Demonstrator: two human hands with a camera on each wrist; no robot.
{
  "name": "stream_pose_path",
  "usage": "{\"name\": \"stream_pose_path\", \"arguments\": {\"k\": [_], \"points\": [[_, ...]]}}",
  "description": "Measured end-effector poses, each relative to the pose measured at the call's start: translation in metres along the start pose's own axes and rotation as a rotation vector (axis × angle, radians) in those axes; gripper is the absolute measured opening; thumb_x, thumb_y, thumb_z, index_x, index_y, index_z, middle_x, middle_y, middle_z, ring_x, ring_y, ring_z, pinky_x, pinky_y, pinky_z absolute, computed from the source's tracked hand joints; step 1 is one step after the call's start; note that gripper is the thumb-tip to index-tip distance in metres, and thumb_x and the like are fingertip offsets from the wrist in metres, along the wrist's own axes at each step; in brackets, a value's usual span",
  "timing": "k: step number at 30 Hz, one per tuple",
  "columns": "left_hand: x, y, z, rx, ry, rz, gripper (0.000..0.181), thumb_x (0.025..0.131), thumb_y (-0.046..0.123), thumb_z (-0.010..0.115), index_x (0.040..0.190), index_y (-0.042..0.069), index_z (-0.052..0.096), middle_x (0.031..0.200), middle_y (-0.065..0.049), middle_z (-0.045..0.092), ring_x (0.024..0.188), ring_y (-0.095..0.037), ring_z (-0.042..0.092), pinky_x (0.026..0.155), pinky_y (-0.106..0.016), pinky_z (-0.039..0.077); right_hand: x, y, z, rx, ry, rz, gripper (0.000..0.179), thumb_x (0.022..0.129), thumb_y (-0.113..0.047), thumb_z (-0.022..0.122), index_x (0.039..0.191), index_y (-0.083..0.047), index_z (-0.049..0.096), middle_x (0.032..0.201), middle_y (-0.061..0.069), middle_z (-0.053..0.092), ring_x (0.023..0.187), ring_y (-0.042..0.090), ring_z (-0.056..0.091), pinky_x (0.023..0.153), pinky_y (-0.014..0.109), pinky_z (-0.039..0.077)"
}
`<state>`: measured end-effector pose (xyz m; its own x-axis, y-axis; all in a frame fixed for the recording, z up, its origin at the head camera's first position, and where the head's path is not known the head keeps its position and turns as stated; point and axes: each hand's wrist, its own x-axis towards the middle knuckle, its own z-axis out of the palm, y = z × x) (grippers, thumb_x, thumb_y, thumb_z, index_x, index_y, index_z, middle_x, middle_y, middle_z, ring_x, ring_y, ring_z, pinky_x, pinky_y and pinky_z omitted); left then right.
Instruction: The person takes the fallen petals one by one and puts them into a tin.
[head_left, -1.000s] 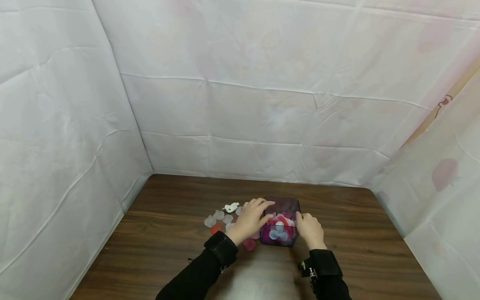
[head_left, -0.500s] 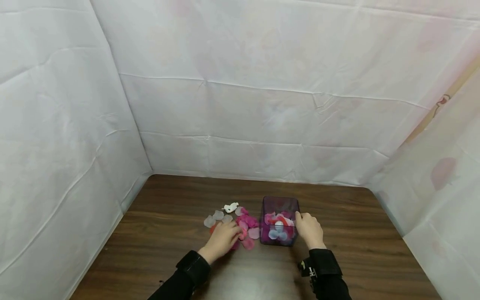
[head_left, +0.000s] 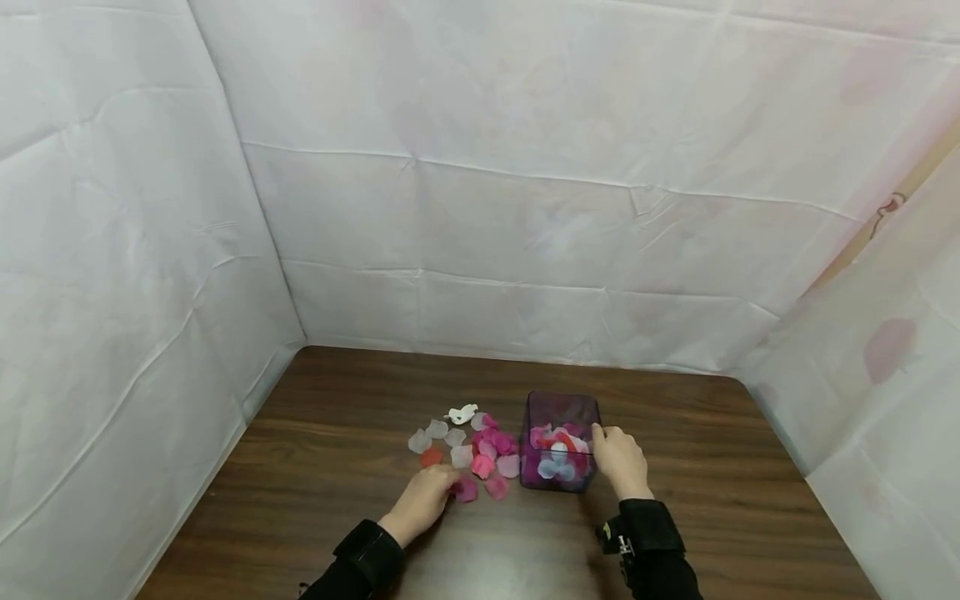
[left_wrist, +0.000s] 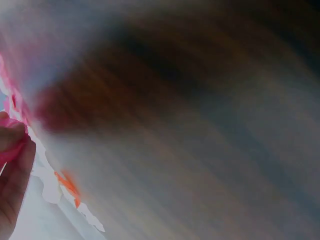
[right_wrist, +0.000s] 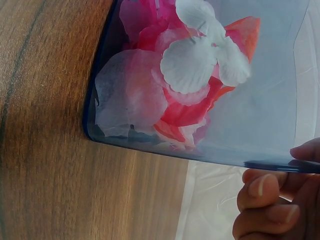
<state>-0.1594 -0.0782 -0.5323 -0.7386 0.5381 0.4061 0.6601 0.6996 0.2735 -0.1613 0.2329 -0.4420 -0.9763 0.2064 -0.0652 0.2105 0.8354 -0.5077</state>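
A translucent purple box [head_left: 561, 410] stands on the table, with pink, red and white artificial petals [right_wrist: 187, 65] inside. My right hand [head_left: 621, 460] grips the box's right wall, thumb over the rim and fingers outside, as the right wrist view shows. Left of the box, pink, white and orange petals [head_left: 485, 450] lie scattered. At the near edge of this spread is my left hand [head_left: 422, 502], pinching a magenta petal [head_left: 466, 489] at its fingertips. In the left wrist view a bright pink petal [left_wrist: 14, 142] shows between thumb and finger.
A small white flower-like piece [head_left: 462, 414] lies at the back of the loose petals. White cloth [head_left: 480, 317] hangs behind and at both sides of the brown wooden table [head_left: 720, 483].
My left hand has drawn back from beside the box to the near-left edge of the loose petals, curling its fingers onto a petal. The right hand and the box stay where they were.
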Motion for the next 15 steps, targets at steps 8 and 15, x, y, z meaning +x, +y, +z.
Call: {"name": "stream_pose_path", "arguments": {"k": [8,15], "points": [[0.013,0.004,-0.008,-0.072,0.128,0.011,0.013,0.078,-0.002,0.070,0.078,0.011,0.070,0.077,0.002,0.069,0.072,-0.009,0.064,0.065,-0.022,0.051,0.000,0.001,0.001,-0.003,0.008,-0.007,0.051,0.099,-0.030,0.030,0.121,0.007,0.058,0.121,0.031,0.058,0.107,0.049,0.055,0.084,0.058,0.045],[0.038,0.028,-0.032,-0.080,0.142,0.115,0.014,0.084,0.007,0.066,0.096,0.011,0.071,0.089,0.001,0.073,0.078,-0.012,0.068,0.068,-0.023,0.053,0.000,0.001,0.001,-0.003,0.010,-0.009,0.052,0.099,-0.031,0.030,0.120,0.007,0.058,0.121,0.030,0.058,0.108,0.049,0.055,0.085,0.058,0.045]]}}
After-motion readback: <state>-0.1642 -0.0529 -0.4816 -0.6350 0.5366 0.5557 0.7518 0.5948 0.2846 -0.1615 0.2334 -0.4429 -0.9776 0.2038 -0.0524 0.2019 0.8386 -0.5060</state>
